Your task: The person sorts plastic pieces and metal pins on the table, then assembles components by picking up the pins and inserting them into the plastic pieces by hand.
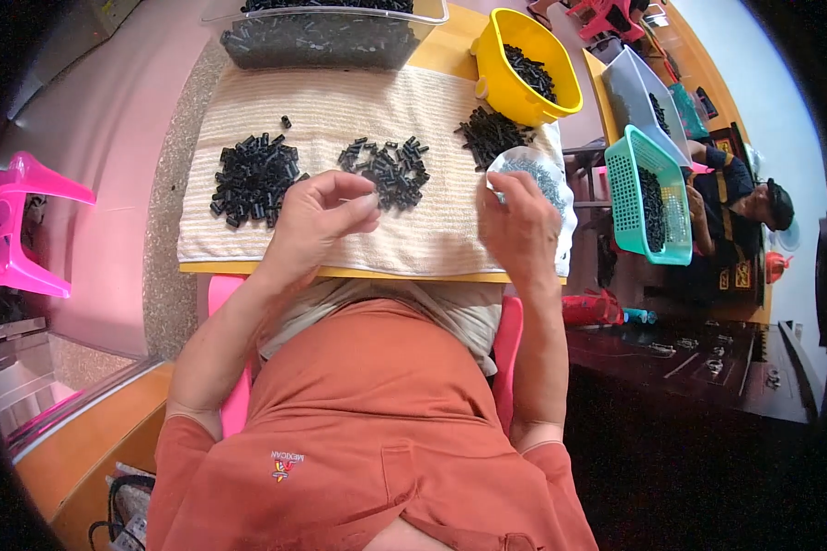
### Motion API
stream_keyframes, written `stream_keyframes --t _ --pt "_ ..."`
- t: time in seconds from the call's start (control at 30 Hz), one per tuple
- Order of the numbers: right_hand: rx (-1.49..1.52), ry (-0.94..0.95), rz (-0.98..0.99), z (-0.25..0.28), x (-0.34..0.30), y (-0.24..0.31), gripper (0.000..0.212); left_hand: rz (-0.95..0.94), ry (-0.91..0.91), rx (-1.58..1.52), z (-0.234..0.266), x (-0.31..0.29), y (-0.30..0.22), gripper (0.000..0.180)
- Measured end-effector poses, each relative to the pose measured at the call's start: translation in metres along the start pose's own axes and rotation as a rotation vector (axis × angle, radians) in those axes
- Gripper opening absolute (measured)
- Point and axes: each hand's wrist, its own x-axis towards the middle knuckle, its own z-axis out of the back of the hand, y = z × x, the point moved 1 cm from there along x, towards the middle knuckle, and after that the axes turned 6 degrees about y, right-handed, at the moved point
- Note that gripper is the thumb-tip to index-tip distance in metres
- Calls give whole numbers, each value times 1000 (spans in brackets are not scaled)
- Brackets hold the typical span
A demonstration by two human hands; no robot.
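Observation:
My left hand (320, 222) is closed in a pinch above the near part of a striped cream towel (413, 241). Whatever lies between its thumb and forefinger is too small to make out. A heap of short black tubes (251, 179) lies to its left, and a looser heap of small black pieces (402, 176) just beyond its fingertips. My right hand (526, 225) has its fingers curled together at the near left rim of a pale round dish (540, 163) of tiny silvery parts; any part it holds is hidden. Beyond the dish sits a pile of thin black pieces (490, 138).
At the far edge stand a clear bin (322, 46) of black pieces and a yellow basket (551, 110). One loose black piece (286, 121) lies apart. To the right are a green basket (623, 184), a white bin (629, 83) and another person (735, 197). A pink stool (18, 225) stands left.

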Motion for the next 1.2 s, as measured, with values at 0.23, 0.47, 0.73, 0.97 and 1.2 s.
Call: stream_keyframes --t 0.23,0.47,0.73,0.97,1.2 --pt "-220 205 -60 11 -10 -39 26 40 16 -77 -3 -3 2 15" --pt "-249 280 -152 -3 -9 -46 15 82 13 -114 -3 -5 3 16" --pt "-217 306 -147 -3 -10 -51 12 100 32 -151 -3 -6 6 15" --pt "-169 282 -50 -2 -7 -53 15 118 16 -149 -5 -7 5 15" --pt "-219 334 -77 -1 -2 -56 14 122 16 -138 -4 -6 8 16"
